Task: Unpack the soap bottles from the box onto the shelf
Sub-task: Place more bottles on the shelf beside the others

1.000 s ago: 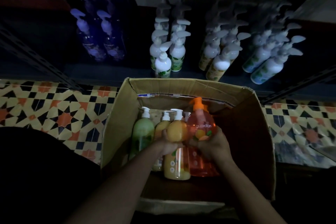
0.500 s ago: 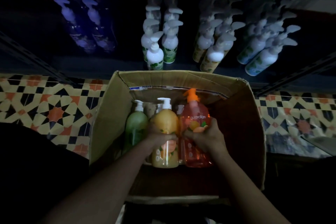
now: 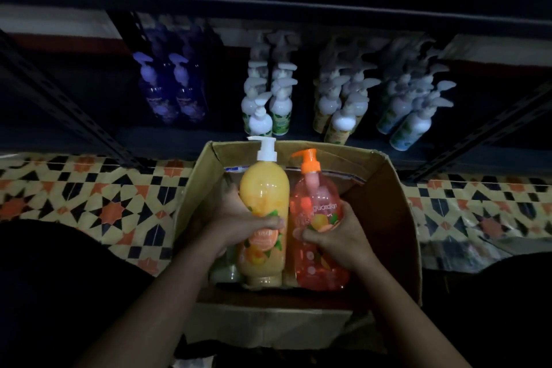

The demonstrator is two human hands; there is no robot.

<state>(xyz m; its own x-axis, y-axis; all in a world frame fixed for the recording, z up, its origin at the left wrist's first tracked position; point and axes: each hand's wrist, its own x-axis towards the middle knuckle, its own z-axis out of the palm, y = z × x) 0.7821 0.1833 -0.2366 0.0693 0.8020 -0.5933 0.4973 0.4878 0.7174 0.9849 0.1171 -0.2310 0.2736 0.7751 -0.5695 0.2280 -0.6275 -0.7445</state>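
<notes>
The left hand (image 3: 236,219) curled round the middle of the yellow bottle (image 3: 264,185), thumb across its label, while the right hand (image 3: 340,239) gripped the orange bottle (image 3: 315,203) just beside it. Both bottles stood side by side within the open cardboard box (image 3: 391,212) on the tiled floor (image 3: 89,203). Beyond the box, the dark shelf (image 3: 179,140) carried purple bottles (image 3: 176,95) and rows of white bottles (image 3: 279,104).

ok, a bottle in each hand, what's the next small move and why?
Probably lift both straight up, clear of the brown cardboard box. The left hand grips the yellow white-pump soap bottle, the right hand the clear orange soap bottle; both bases sit below the box rim, and the dark shelf lies beyond it.
</notes>
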